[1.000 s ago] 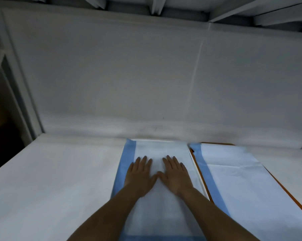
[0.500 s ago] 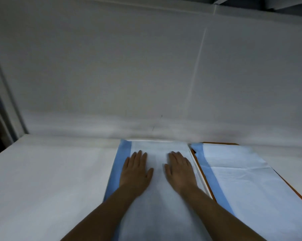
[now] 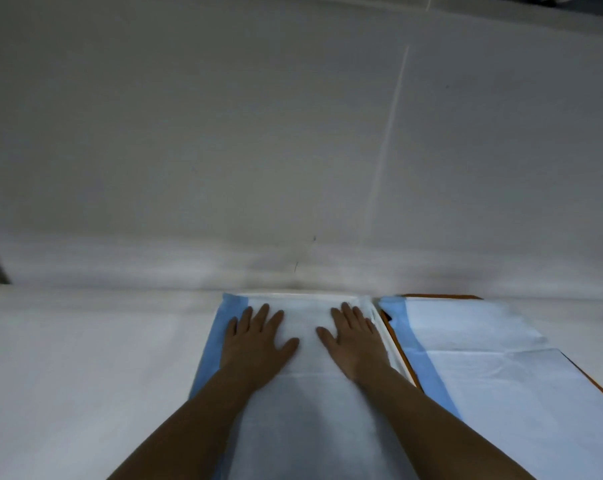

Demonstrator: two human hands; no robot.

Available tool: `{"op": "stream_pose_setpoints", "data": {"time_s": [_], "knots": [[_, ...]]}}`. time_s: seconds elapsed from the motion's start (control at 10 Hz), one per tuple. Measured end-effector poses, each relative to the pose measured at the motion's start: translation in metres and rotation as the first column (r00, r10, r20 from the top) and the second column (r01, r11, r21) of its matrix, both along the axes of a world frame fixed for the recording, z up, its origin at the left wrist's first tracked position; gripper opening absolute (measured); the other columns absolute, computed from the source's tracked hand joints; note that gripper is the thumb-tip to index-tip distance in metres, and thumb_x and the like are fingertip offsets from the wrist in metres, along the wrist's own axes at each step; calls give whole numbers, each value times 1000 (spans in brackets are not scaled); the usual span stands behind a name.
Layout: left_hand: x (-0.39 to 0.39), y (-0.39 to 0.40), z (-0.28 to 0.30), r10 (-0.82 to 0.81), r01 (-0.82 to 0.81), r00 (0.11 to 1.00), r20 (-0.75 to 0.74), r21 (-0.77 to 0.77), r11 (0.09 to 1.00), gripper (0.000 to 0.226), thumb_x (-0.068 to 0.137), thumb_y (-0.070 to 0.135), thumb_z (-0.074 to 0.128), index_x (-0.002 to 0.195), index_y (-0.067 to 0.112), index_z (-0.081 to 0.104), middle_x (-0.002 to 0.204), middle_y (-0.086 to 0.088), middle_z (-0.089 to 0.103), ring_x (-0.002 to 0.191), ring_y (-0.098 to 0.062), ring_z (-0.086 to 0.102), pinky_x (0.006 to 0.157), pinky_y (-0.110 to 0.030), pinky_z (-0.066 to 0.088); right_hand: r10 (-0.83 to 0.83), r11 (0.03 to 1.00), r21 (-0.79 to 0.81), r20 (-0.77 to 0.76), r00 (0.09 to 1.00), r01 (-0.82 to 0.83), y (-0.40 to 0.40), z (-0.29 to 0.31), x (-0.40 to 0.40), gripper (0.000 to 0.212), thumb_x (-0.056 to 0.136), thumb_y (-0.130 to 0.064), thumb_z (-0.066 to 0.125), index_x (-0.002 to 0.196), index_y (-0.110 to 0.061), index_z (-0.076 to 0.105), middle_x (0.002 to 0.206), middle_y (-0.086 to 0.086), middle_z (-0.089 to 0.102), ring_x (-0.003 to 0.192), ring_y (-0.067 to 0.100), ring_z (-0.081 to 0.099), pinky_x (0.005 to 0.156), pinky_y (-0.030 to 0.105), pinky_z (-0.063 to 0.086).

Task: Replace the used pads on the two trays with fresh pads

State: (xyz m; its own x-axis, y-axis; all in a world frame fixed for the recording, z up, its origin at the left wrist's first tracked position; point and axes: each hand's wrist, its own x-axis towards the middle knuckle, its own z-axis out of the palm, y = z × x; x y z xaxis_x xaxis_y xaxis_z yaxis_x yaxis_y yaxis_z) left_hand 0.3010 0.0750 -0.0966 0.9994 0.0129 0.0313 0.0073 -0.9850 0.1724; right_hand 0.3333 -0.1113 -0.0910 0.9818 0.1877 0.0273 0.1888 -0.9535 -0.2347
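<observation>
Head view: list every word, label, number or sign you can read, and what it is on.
None: no text shows anywhere.
Left pad, under both hands: plain white, blue border.
Right pad: plain, only creases.
Back wall: blank apart from faint marks, not letters.
</observation>
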Motion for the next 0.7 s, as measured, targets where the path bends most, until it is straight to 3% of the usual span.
{"op": "stream_pose_setpoints", "data": {"time_s": [0.1,0.2,0.3,0.4,0.5,0.6,0.7], "knots": [[-2,8,-2,85,-85,996,-22,-25,996,93,78,79,1,153,25,5,161,-1,-2,148,-21,-3,119,-40,-1,-67,998,17,-15,998,67,-1,-3,1,72,95,-59,24,152,-17,11,160,4,0,147,20,-2,118,34,0],[-9,7,2,194,-195,981,-18,-64,979,74,96,56,24,152,10,9,160,-8,5,147,-23,4,119,-36,5,-104,995,-8,16,994,104,-2,2,-4,72,96,-57,25,151,-10,15,159,8,9,147,22,6,119,34,7],[-18,3,16,218,-219,975,45,8,976,53,99,38,29,142,7,32,147,-12,35,137,-26,33,110,-34,28,-91,995,-38,76,993,94,-4,19,-24,65,98,-52,28,146,-9,28,153,12,28,141,25,25,116,34,18],[-30,-4,38,187,-189,979,86,23,982,39,97,22,33,135,17,41,132,-5,51,123,-23,48,96,-33,39,-30,998,-56,79,996,35,-4,38,-47,57,97,-52,31,138,-13,39,141,8,44,130,24,40,109,33,28],[-55,-16,60,122,-122,992,14,70,990,36,96,20,35,131,18,42,126,-3,55,117,-23,52,90,-31,40,-10,991,-133,9,1000,11,-6,65,-77,52,98,-49,31,136,-15,41,135,8,46,124,26,43,103,37,31],[-86,-23,76,102,-101,995,-18,47,994,29,96,21,36,122,16,49,119,-3,60,108,-22,58,71,-25,36,-6,990,-142,-41,999,0,-8,82,-110,48,97,-44,36,134,-14,42,132,9,47,122,27,45,98,36,37],[-110,-34,84,76,-76,996,-41,6,997,27,94,22,37,112,16,55,115,-1,62,105,-20,59,70,-24,34,8,990,-138,-45,999,-14,-12,84,-139,43,96,-40,40,131,-13,45,130,9,49,119,28,48,93,34,40]]}}
